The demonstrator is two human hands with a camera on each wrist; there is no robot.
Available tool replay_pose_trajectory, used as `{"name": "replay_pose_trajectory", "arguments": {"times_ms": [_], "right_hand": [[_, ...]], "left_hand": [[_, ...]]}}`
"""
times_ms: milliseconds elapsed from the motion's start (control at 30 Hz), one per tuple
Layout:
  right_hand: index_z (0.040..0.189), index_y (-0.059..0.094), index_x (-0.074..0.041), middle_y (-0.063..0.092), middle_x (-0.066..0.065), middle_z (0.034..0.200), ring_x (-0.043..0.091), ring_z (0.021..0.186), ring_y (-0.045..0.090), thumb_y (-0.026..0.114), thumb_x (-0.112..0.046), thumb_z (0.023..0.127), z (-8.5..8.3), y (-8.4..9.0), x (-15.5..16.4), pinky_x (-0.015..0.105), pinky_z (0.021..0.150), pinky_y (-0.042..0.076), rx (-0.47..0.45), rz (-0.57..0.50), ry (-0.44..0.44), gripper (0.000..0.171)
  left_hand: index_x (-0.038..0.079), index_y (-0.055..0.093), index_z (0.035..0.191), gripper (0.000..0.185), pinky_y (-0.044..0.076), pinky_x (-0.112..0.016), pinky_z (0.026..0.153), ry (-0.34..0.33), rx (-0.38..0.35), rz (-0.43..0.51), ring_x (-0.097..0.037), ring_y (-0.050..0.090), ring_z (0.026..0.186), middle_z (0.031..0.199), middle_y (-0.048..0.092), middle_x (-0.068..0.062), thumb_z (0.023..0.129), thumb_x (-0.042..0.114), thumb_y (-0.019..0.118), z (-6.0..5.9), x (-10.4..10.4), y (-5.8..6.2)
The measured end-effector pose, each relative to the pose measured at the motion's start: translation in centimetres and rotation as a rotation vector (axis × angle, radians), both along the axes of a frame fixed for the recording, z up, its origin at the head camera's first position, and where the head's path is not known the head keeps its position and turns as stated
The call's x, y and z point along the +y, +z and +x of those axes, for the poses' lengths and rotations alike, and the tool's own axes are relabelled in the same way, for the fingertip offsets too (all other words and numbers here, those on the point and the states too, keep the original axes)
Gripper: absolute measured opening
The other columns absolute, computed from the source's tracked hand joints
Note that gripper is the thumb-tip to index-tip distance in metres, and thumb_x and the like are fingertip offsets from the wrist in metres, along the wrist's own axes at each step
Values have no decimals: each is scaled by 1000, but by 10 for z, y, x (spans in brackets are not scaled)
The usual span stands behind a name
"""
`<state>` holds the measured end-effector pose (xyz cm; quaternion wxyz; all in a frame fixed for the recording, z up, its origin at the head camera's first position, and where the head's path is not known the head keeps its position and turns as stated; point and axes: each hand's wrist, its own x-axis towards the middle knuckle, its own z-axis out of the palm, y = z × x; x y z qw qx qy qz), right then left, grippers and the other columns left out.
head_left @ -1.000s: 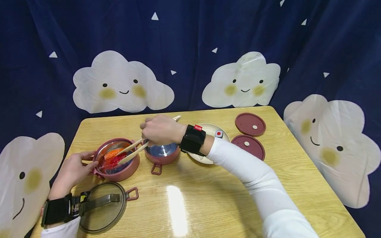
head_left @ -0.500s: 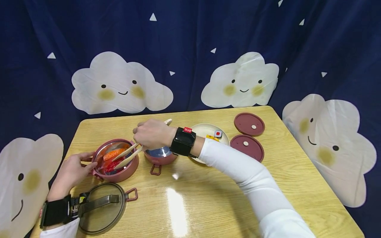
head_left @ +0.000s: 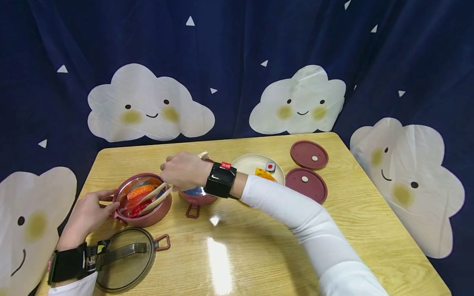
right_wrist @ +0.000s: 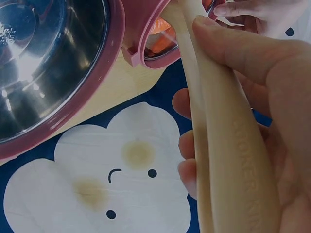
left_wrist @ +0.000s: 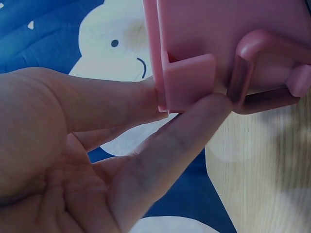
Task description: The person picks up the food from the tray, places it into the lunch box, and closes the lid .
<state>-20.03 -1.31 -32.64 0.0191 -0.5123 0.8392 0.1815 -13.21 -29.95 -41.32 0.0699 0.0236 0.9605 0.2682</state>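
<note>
The right hand [head_left: 181,169] is closed round a pair of pale chopsticks [head_left: 155,197], whose tips reach down into the pink bowl [head_left: 142,200] at about 8 o'clock from the hand. Inside that bowl lie an orange piece of toy sushi [head_left: 140,191] and a red piece [head_left: 138,208] just below it; the tips rest between or against these pieces, though whether one is actually pinched cannot be told from the head view. In the right wrist view the chopsticks [right_wrist: 214,136] are seen pressed together under the thumb and curled fingers.

The left hand [head_left: 87,216] is at 9 o'clock of the bowl, and its thumb and forefinger pinch the bowl's side tab [left_wrist: 187,82], as the left wrist view shows.

For the step to go well, the bowl is best kept steady by that pinch, so that it is not pushed along the table [head_left: 259,246]. The tips should be closed on the long sides of one piece only, near its middle, and pressure kept even. The lift is best made straight up, clear of the rim, since the smaller pink bowl [head_left: 196,196] sits close by at 3 o'clock. A slanted grip is likely to let the smooth piece slip.
</note>
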Motion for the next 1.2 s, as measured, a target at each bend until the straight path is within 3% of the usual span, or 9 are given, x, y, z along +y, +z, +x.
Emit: {"name": "replay_pose_trajectory", "arguments": {"times_ms": [267, 600, 900, 1200], "right_hand": [[116, 77, -27, 76, -7, 122, 16, 110, 70, 76, -42, 95, 2, -1, 1, 30, 87, 59, 46, -12, 24, 25], [120, 76, -27, 74, -6, 122, 15, 113, 69, 77, -47, 95, 0, 5, 3, 30, 90, 58, -18, -19, 7, 32], [108, 80, -27, 73, -6, 109, 14, 104, 69, 76, -45, 95, -1, 25, 30, 31, 85, 58, -3, -81, -26, 23], [117, 80, -27, 70, -4, 106, 17, 100, 67, 77, -49, 94, 0, 44, 63, 34, 79, 59, 4, -111, -77, 32]], "left_hand": [[-14, 56, 141, 50, 54, -25, 59, 1, -7, 3, -45, 74, 91, 124, 64, -43, 100, 11, 70, 0, 1, 0], [-15, 56, 140, 50, 59, -32, 63, -5, -4, 1, -47, 74, 94, 124, 64, -43, 100, 12, 70, 0, -1, 1], [-14, 56, 140, 49, 52, -24, 58, -9, 12, 3, -43, 74, 88, 123, 65, -42, 100, 11, 70, -1, 2, 1], [-14, 56, 141, 50, 52, -25, 59, -2, -1, -2, -40, 73, 87, 125, 64, -43, 100, 11, 70, 0, 1, 2]]}}
